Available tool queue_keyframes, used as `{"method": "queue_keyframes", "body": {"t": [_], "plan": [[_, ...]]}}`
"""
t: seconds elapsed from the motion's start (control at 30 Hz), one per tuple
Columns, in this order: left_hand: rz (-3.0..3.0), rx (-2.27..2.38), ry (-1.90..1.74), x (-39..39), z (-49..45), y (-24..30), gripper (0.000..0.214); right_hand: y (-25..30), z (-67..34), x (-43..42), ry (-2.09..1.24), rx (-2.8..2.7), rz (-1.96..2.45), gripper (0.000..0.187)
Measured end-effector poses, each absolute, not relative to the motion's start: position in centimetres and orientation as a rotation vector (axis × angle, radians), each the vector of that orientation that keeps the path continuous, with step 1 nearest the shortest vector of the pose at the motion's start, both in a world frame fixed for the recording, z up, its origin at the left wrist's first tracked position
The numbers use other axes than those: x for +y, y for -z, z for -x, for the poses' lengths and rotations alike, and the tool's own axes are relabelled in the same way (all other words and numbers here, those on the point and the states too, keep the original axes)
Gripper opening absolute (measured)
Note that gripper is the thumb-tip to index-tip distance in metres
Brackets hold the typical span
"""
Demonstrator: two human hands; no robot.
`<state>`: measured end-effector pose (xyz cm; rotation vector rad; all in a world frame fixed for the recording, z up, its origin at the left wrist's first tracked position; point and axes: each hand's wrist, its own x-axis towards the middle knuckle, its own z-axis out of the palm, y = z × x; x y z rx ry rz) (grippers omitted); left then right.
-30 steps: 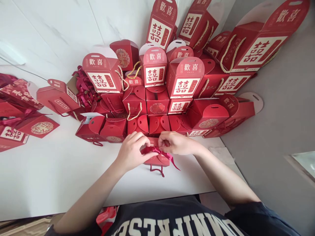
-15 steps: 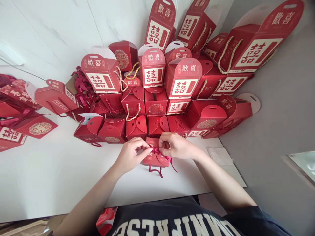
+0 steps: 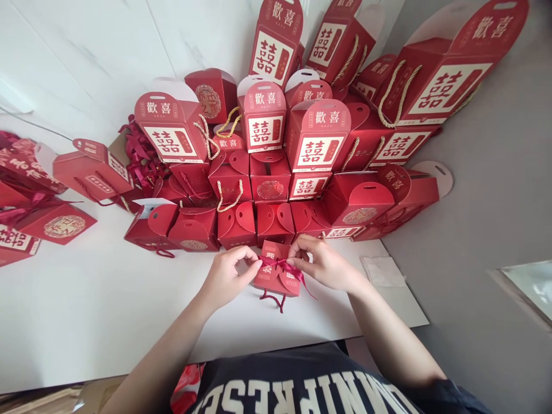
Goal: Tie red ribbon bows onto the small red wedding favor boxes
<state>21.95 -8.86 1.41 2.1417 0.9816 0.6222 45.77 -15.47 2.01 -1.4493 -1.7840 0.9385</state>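
Hands drawn slightly apart since the earlier frame, with more of the small box showing between them. Far left: loose red gift boxes (image 3: 56,227) on the white desk (image 3: 99,310), a heap of burgundy ribbon (image 3: 140,152) behind them. Left grip (image 3: 228,275): thumb and fingers closed, pinching the red ribbon (image 3: 280,264) just left of its knot. Small red box (image 3: 276,284) lies on the desk directly below and between both grips, flaps shut under the ribbon, dark red cord handle (image 3: 271,300) trailing toward me. Right grip (image 3: 324,265): fingers curled in, pinching the ribbon just right of the knot; one tail hangs past the box's edge. Ahead, stacked red boxes (image 3: 317,144) printed with double-happiness characters rise in a pile, nearest row just beyond the small box. Far right: folded white sheet (image 3: 382,271) on the desk.
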Motion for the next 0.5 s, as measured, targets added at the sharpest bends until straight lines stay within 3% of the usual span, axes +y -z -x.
{"method": "queue_keyframes", "body": {"t": [0.5], "plan": [[-2.112, 1.001, -0.704, -9.2, -21.6, -0.3, 0.01, -1.7, -45.8, -15.5, -0.863, -1.692, 1.497, 0.012]]}}
